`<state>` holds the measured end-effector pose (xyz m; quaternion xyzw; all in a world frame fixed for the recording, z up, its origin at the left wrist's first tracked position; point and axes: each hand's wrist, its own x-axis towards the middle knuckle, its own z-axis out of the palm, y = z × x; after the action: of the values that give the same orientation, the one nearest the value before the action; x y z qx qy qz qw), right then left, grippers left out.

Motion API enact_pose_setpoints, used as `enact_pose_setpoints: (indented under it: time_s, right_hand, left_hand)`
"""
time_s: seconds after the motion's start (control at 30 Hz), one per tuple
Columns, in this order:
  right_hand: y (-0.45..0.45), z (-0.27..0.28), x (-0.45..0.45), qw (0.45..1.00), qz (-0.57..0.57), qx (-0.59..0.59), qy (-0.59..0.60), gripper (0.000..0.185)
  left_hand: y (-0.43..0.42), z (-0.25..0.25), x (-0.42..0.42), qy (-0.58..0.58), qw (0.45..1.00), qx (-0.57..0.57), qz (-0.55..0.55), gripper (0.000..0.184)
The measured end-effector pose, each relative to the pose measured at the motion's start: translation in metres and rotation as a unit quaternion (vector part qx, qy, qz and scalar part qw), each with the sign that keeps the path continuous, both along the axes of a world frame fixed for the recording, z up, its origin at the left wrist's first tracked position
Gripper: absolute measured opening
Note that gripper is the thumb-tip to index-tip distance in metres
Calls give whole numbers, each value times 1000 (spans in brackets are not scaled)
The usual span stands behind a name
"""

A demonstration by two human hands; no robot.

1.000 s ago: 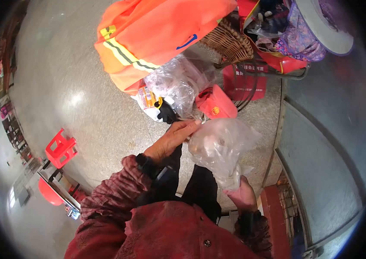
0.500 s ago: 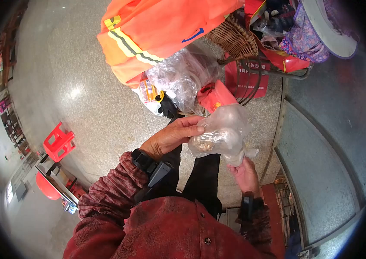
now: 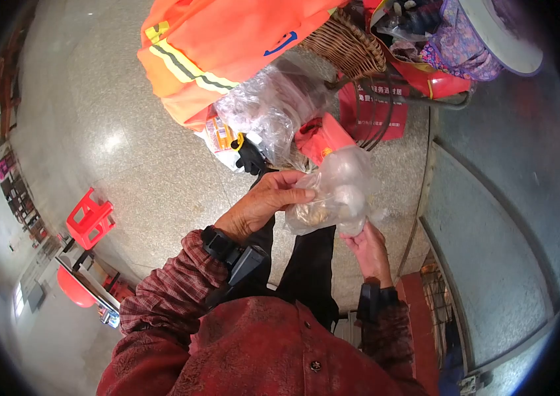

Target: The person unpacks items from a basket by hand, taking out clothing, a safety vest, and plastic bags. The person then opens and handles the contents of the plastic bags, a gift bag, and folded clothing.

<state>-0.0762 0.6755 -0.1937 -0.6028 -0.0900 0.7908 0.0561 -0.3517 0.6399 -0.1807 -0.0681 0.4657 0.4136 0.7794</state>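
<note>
A clear plastic bag (image 3: 339, 188) with several pale, rounded things inside hangs between my two hands. My left hand (image 3: 263, 206) pinches its left side between thumb and fingers. At the bag's lower right, my right hand (image 3: 367, 249) grips the gathered plastic from below. Just beyond the bag lies a red cap (image 3: 323, 137), partly covered by it. Crumpled clear plastic (image 3: 270, 109) and a black glove (image 3: 249, 157) with a yellow cuff are past my left hand. What exactly the bag contains is blurred by the plastic.
An orange reflective vest (image 3: 227, 46) and a wicker basket (image 3: 349, 46) are at the top. A purple floral hat (image 3: 468, 46) lies at the upper right. Grey metal panels (image 3: 491, 237) stand on the right. A red stool (image 3: 90, 218) is on the left.
My left hand has shifted onto the bag's left side and pinches it. My right hand has moved up with its end of the bag. The bag now looks flatter, its contents showing more clearly.
</note>
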Motion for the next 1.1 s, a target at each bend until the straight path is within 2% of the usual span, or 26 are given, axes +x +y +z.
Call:
enact_pose_setpoints:
  time_s: [0.17, 0.43, 0.87, 1.1]
  right_hand:
    - [-2, -2, -3, 1000, -7, -6, -22, 36]
    - [-5, 7, -8, 999, -45, 12, -3, 36]
    - [-12, 9, -11, 998, -56, 8, 3, 36]
    - [-13, 9, -8, 999, -23, 28, 11, 36]
  left_hand:
    - [-4, -8, 4, 10, 999, -29, -13, 27]
    - [-12, -18, 9, -55, 994, -65, 63, 23]
    - [-14, -20, 6, -61, 994, -58, 67, 24]
    - [-22, -33, 3, -71, 993, -54, 78, 24]
